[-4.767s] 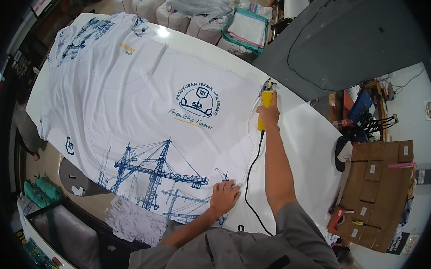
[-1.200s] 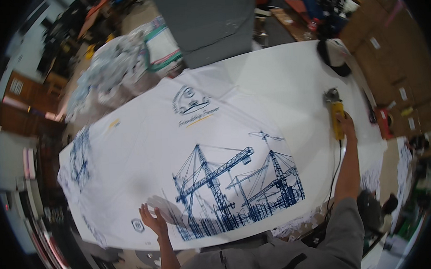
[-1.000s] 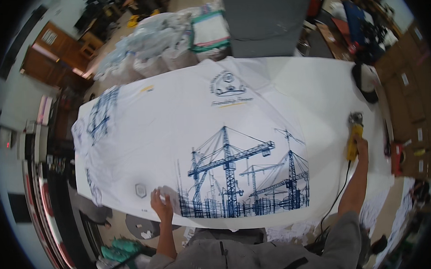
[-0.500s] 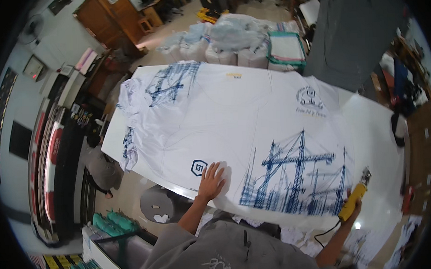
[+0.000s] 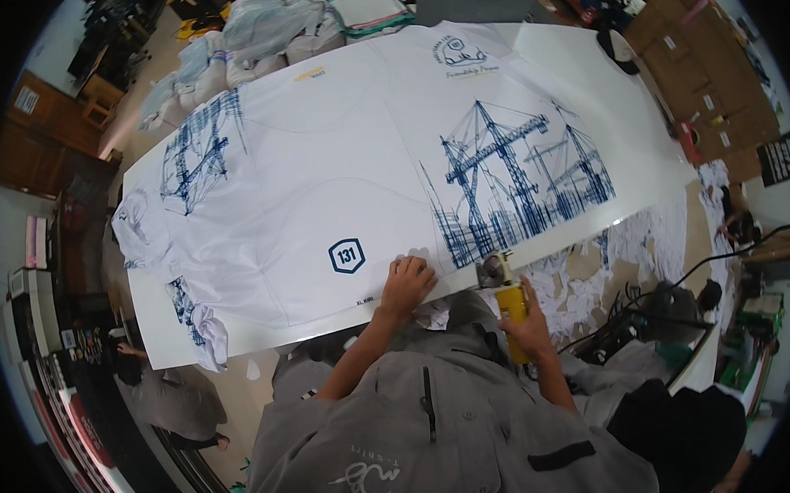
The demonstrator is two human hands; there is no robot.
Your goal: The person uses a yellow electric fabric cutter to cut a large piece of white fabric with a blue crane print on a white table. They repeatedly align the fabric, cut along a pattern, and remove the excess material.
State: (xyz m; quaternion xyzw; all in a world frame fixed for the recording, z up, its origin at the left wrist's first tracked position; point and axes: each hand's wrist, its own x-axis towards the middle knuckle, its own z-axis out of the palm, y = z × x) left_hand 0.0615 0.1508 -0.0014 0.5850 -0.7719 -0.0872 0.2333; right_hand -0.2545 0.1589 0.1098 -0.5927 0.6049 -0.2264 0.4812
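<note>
White printed fabric point(image 5: 320, 153) lies spread over a white table point(image 5: 603, 70), with blue crane drawings on it and a dark hexagon badge near my side. My left hand point(image 5: 407, 283) rests on the fabric by its near edge, fingers stretched out, just right of the badge. In my right hand point(image 5: 531, 324) is a yellow electric rotary fabric cutter point(image 5: 512, 312), upright, fingers wrapped round its body. The metal cutting head point(image 5: 493, 269) is at the table's near edge, by the lower left corner of the large crane drawing. Whether its blade touches the fabric I cannot tell.
Bunched fabric point(image 5: 209, 334) lies at the table's left end. White scraps point(image 5: 582, 296) cover the floor beyond the near edge, where a black cable point(image 5: 704, 264) runs. Sacks point(image 5: 289, 31) stand behind the table, boxes point(image 5: 696, 75) at right. A person in grey point(image 5: 177, 401) is at left.
My right hand has brought the cutter left from the table's right side to near my left hand. The left hand stays on the fabric, now farther right of the badge. The view has turned.
</note>
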